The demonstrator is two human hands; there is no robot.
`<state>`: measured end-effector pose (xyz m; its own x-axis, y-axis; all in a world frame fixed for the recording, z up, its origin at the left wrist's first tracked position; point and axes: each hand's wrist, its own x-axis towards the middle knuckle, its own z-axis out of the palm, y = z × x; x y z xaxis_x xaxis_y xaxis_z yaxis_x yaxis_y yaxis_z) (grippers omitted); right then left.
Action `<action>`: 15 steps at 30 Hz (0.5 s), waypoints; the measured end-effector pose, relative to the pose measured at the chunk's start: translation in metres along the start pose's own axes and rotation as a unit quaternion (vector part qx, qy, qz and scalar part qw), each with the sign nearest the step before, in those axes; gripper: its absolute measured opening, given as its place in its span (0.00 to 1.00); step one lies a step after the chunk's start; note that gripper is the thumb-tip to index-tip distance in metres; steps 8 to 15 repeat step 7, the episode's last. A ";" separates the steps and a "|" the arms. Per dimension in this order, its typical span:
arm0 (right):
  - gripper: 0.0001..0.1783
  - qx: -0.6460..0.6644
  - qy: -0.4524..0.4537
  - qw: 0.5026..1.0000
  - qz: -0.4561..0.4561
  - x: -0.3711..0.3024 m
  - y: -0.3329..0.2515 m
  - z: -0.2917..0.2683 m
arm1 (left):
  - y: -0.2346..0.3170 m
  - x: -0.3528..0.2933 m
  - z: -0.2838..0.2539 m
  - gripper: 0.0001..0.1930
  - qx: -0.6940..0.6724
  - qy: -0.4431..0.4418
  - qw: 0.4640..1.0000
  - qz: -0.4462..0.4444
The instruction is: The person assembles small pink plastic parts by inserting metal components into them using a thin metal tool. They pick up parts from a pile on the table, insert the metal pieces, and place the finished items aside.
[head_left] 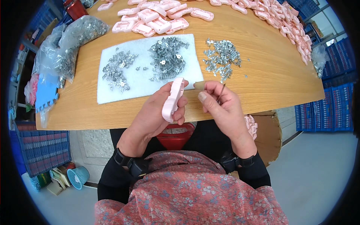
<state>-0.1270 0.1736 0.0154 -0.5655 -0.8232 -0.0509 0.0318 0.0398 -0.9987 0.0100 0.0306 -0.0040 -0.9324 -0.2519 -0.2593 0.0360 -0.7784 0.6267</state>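
My left hand [153,107] is closed round a pink plastic casing [173,100], which stands tilted on its edge above the table's near side. Just to the right, my right hand [224,107] is curled, with a tan finger cot [200,85] over a fingertip. A thin dark metal tool [221,91] pokes out between its fingers; most of it is hidden in the palm. Beyond the hands lies a white foam sheet [144,92] bearing two heaps of small metal pieces, a left heap [119,71] and a larger right heap [167,60]. More small metal parts [224,56] lie on bare wood right of the sheet.
Pink casings [153,18] are heaped at the table's [262,80] far side, with another long pile [281,20] along its right edge. Clear bags of metal parts [71,43] and a blue foam mat [47,93] sit at the left. A cardboard box [270,137] stands below, right.
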 end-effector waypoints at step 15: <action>0.12 -0.177 -0.005 0.975 -0.133 -0.002 0.002 0.013 | 0.003 -0.001 -0.006 0.23 -0.055 -0.039 0.998 -0.018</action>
